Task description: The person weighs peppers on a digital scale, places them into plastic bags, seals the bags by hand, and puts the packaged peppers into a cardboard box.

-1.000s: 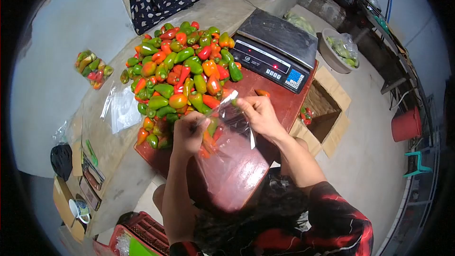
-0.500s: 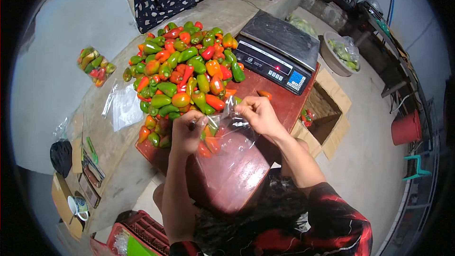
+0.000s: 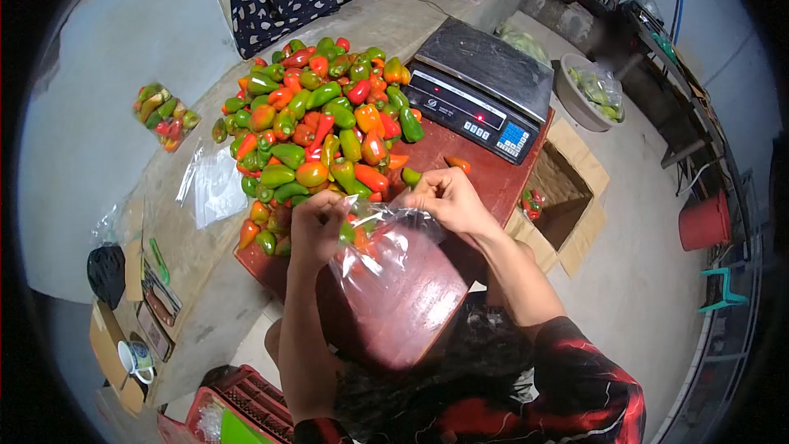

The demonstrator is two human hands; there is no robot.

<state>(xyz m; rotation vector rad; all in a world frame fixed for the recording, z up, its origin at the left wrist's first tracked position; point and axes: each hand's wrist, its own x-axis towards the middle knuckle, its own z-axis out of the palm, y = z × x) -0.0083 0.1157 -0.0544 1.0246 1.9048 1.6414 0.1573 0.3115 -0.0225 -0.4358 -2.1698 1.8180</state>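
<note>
Between my two hands hangs a clear plastic bag [image 3: 385, 267], held by its upper edge over the front of the red table [image 3: 427, 304]. My left hand [image 3: 316, 226] pinches the bag's left side, fingers closed. On the other side my right hand [image 3: 448, 200] grips the upper right edge with bent fingers. Several red and green peppers show through the plastic near the top; I cannot tell whether they lie inside or behind it. Just beyond my hands rises a large heap of red, orange and green peppers [image 3: 320, 127].
A digital scale [image 3: 485, 86] stands right of the heap. Past the table's right edge is an open cardboard box [image 3: 563, 197] with a few peppers. Flat plastic bags [image 3: 222, 185] and a filled bag of peppers [image 3: 166, 115] lie on the left ledge. A red crate [image 3: 246, 399] is below.
The bag's mouth has been drawn wider and the plastic has shifted up and left. My left hand has moved slightly left; my right hand has moved slightly right.
</note>
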